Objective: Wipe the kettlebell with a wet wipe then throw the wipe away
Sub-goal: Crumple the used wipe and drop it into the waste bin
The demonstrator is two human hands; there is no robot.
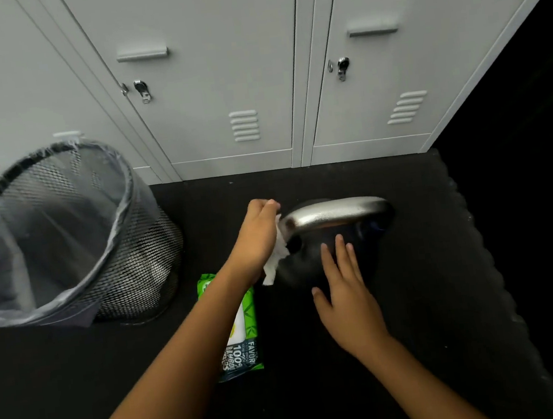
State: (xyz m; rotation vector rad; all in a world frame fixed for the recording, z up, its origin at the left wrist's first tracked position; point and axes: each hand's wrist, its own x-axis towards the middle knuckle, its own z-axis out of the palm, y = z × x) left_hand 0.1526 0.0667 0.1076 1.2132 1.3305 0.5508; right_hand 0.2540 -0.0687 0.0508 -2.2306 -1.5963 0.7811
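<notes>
A black kettlebell [334,216] with a shiny silver handle stands on the dark floor mat in front of the lockers. My left hand [259,235] is shut on a crumpled white wet wipe [276,261] and presses it against the left end of the handle. My right hand [345,294] lies flat with fingers spread on the near side of the kettlebell's dark body. A black mesh waste bin [129,260] lined with a clear bag stands to the left.
A green pack of wet wipes [243,337] lies on the mat under my left forearm, between the bin and the kettlebell. Grey lockers [218,78] form a wall behind. The black floor mat [450,293] ends in a jagged edge at the right.
</notes>
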